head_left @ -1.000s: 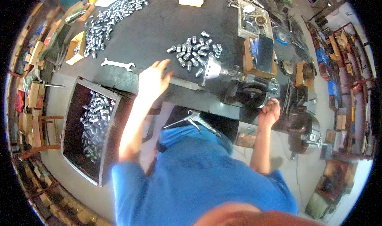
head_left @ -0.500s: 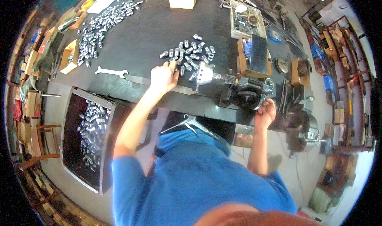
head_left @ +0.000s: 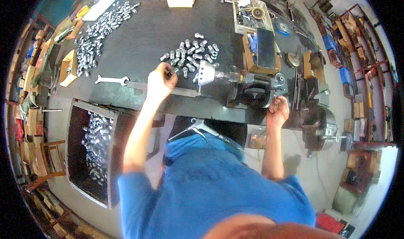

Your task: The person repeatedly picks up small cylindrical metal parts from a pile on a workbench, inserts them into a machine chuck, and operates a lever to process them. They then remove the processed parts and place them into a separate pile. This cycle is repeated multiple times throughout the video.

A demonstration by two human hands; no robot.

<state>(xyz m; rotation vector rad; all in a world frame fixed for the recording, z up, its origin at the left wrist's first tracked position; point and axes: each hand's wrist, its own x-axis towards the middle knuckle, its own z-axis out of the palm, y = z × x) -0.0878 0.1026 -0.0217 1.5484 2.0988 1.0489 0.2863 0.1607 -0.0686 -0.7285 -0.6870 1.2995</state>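
My left hand [head_left: 160, 82] is curled in a pinch at the near left edge of a cluster of small silver lug nuts [head_left: 192, 59]. A lug nut [head_left: 174, 72] shows at its fingertips, partly hidden by them. Right of the cluster stands a small bench machine [head_left: 254, 89] with a silver chuck [head_left: 207, 73] pointing left, gears and a dark body. My right hand [head_left: 278, 112] is closed beside the gear at the machine's right end. What its curled fingers hold, if anything, cannot be made out.
A larger spread of nuts [head_left: 94, 39] lies at the far left. An open-ended wrench [head_left: 112, 80] rests near the bench edge. Below is a bin [head_left: 110, 163] of nuts. An air blow gun [head_left: 198, 127] lies at my lap. A parts tray [head_left: 238, 26] stands beyond the machine.
My left hand has drawn back slightly from the cluster, its fingers now curled around a nut. My right hand stays by the machine's right end. The whole view has shifted a little.
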